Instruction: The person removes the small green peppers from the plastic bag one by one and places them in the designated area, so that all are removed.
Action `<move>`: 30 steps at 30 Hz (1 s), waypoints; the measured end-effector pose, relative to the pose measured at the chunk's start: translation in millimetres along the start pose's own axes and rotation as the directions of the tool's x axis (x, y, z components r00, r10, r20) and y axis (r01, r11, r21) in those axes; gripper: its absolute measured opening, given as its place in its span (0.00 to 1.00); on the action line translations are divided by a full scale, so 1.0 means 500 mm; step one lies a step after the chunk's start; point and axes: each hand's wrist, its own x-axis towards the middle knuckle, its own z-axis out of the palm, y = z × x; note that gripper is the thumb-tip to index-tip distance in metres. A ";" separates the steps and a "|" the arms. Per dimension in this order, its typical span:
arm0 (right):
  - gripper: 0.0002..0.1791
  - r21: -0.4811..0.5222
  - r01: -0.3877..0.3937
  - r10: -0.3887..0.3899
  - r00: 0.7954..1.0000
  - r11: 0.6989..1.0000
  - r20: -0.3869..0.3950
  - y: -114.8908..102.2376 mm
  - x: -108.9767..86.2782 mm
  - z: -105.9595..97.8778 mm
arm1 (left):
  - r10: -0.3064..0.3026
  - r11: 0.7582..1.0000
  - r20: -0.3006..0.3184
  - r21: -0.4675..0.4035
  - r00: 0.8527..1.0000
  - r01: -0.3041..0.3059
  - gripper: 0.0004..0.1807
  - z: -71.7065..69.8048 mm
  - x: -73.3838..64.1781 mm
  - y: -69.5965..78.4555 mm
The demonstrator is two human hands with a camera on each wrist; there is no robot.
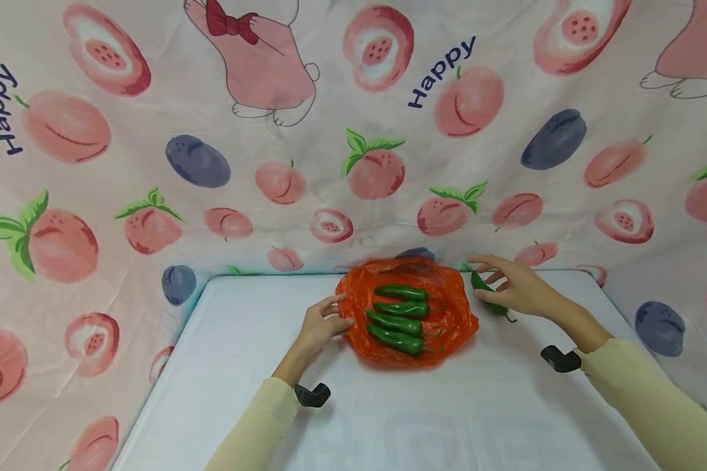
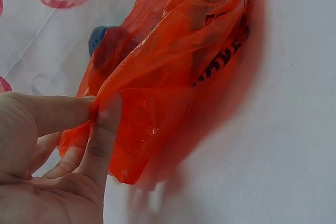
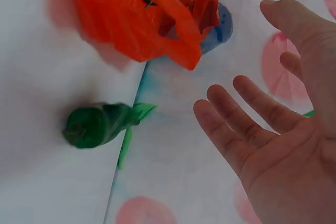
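Step in hand, my read: right hand [image 1: 521, 288] is at the loose green pepper [image 3: 89, 127], grasp not made; left hand [image 1: 319, 327] is steadying the orange bag [image 1: 456, 327]

Right hand: fingers spread, nothing held; right wrist view shows them apart from the pepper. Left hand: thumb and index finger clamped on the bag's edge, on that hand's side. Hands well apart, bag between them

Loose green pepper lies on the white table [image 1: 259, 340] by the right hand's thumb and fingers, just beside the bag. The other peppers [image 1: 400, 309] lie side by side in the open bag, between the hands, stems pointing to the right hand's side

Next move, I'd judge, calls for the right hand to lower and curl thumb and fingers round the loose green pepper; left hand should hold its pinch so the light bag doesn't slide or fold over

Count: green peppers 5 (4 in bag, 1 by right hand), orange bag 1, hands 2, white table 1
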 end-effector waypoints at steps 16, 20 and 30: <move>0.33 0.002 0.057 -0.057 0.996 0.998 0.067 -0.035 0.072 0.045 | 0.002 1.000 0.000 0.007 1.000 -0.002 0.33 -0.002 -0.001 -0.006; 0.33 -0.005 0.063 -0.062 0.995 0.998 0.083 -0.045 0.088 0.056 | -0.006 1.000 -0.002 0.001 1.000 0.006 0.33 0.000 -0.001 -0.002; 0.31 -0.005 0.102 -0.100 0.984 0.995 0.146 -0.062 0.133 0.083 | 0.004 1.000 -0.002 -0.017 1.000 -0.004 0.33 0.001 0.000 -0.001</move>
